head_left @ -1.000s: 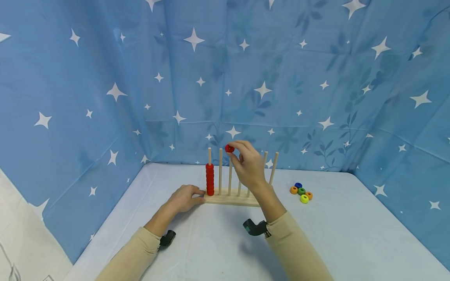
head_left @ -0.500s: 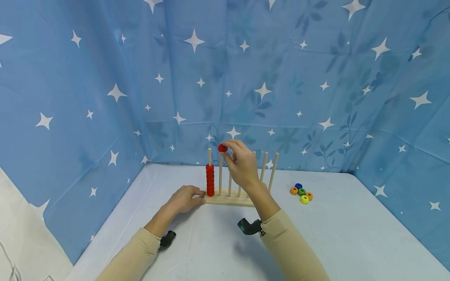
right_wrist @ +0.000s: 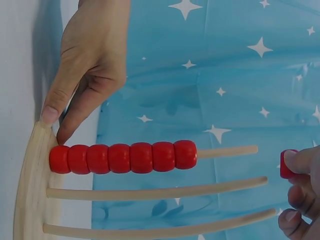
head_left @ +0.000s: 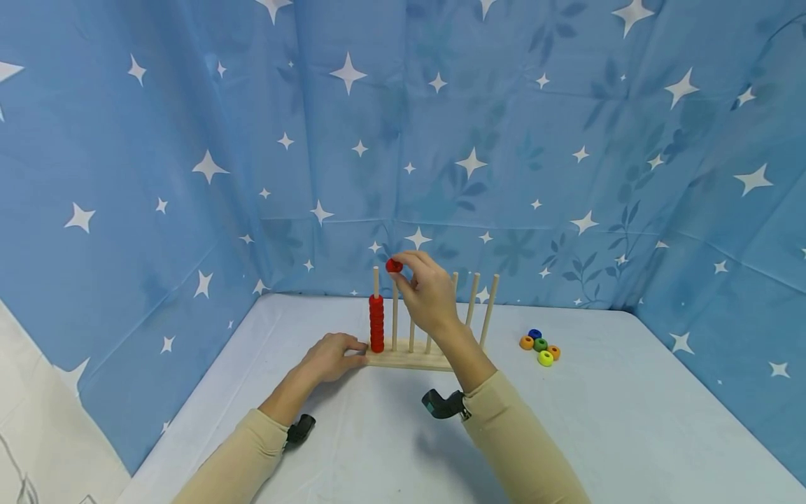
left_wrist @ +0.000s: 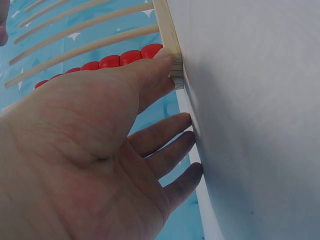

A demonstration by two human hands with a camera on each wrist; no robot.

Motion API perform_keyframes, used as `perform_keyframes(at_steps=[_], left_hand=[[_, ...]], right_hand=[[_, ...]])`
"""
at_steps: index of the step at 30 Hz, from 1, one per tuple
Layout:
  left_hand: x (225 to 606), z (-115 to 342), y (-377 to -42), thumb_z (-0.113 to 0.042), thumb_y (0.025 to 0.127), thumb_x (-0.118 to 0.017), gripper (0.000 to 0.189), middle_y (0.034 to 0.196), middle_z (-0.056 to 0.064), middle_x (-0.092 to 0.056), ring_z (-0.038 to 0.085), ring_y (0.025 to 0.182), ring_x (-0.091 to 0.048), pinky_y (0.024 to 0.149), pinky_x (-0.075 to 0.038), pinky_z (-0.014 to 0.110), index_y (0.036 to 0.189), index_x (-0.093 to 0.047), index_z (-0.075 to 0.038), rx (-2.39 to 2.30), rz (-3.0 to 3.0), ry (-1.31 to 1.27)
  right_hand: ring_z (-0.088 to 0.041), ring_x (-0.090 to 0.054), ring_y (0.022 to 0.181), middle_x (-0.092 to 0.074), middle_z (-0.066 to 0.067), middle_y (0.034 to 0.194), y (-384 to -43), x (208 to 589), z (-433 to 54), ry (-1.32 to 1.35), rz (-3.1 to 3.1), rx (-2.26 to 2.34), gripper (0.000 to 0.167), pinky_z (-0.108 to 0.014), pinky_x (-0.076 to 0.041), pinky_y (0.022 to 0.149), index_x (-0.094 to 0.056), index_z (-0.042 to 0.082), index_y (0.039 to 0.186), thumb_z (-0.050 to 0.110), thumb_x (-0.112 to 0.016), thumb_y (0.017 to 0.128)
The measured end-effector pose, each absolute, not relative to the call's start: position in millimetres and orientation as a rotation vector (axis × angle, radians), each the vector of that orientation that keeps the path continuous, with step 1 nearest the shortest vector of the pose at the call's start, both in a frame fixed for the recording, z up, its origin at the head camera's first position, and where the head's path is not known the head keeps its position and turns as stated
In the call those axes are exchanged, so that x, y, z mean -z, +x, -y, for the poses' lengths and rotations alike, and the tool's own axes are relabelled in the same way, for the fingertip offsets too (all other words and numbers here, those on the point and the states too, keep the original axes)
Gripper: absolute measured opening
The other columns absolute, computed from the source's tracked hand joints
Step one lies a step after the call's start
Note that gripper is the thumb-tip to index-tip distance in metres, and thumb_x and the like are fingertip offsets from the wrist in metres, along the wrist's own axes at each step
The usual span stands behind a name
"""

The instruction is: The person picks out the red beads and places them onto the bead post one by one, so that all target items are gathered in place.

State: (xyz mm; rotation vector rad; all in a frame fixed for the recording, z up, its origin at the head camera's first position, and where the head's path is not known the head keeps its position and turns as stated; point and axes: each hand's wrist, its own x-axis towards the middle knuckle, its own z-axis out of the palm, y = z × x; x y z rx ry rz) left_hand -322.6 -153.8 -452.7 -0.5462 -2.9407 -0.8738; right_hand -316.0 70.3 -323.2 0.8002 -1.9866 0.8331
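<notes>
My right hand [head_left: 431,294] pinches a red bead [head_left: 393,265] between thumb and fingertips, level with the tops of the pegs. In the right wrist view this bead [right_wrist: 286,164] is a little beyond the peg tips, between the lines of the first two pegs. My left hand [head_left: 330,357] grips the left end of the wooden bead rack [head_left: 409,360], its thumb on the base [left_wrist: 172,37] in the left wrist view and the other fingers spread near the tabletop. Several red beads [right_wrist: 120,158] are stacked on the leftmost peg, whose upper part is bare.
Several loose beads, orange, blue, green and yellow [head_left: 545,358], lie on the white table [head_left: 630,420] right of the rack. Bare pegs [head_left: 489,311] stand along the rest of the base. A blue star-patterned curtain [head_left: 403,140] closes off the back and sides.
My right hand has moved left with the red bead, from near the third peg to the top of the second in the head view. The left hand stays at the rack's end.
</notes>
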Motion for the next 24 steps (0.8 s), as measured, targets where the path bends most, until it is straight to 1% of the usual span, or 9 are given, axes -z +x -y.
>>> perform_keyframes(at_steps=[4,10,17,21,24], left_hand=[[452.3,153.5,-322.7,-0.029,0.096,-0.076,0.032,0.135,0.009,-0.071,0.033,0.133,-0.061,0.112,-0.047,0.055,0.126,-0.078,-0.016,0.888,2.936,-0.544],[452.6,153.7,-321.9,-0.029,0.096,-0.076,0.032,0.136,0.012,-0.07,0.035,0.133,-0.061,0.111,-0.047,0.055,0.125,-0.078,-0.015,0.868,2.931,-0.559],[453.3,154.1,-321.8,-0.028,0.096,-0.076,0.031,0.135,0.012,-0.071,0.035,0.132,-0.061,0.11,-0.048,0.055,0.124,-0.079,-0.014,0.872,2.917,-0.569],[452.5,154.2,-320.5,-0.027,0.096,-0.076,0.032,0.136,0.012,-0.07,0.035,0.133,-0.06,0.111,-0.047,0.055,0.125,-0.078,-0.014,0.88,2.925,-0.571],[451.5,154.1,-319.8,-0.026,0.096,-0.076,0.031,0.135,0.012,-0.07,0.035,0.133,-0.06,0.111,-0.047,0.055,0.125,-0.078,-0.013,0.886,2.928,-0.574]], right_hand=[[-0.012,-0.05,0.056,-0.074,-0.008,0.114,-317.0,323.9,-69.9,0.775,2.003,-0.819,0.022,-0.025,-0.047,0.054,-0.075,0.006,0.117,0.01,-0.076,0.096],[-0.012,-0.053,0.057,-0.074,-0.005,0.113,-319.7,324.8,-68.8,0.725,2.031,-0.801,0.021,-0.026,-0.048,0.055,-0.076,0.008,0.117,0.01,-0.076,0.096],[-0.013,-0.057,0.06,-0.075,-0.003,0.117,-319.9,323.4,-62.5,0.718,2.055,-0.791,0.022,-0.027,-0.052,0.059,-0.076,0.009,0.119,0.013,-0.075,0.097],[-0.013,-0.054,0.059,-0.074,-0.005,0.118,-321.8,323.7,-57.4,0.747,2.06,-0.803,0.023,-0.025,-0.05,0.057,-0.076,0.006,0.119,0.011,-0.074,0.097],[-0.013,-0.051,0.056,-0.075,-0.007,0.117,-323.8,324.3,-53.8,0.76,2.052,-0.796,0.023,-0.025,-0.046,0.054,-0.077,0.005,0.119,0.01,-0.075,0.096]])
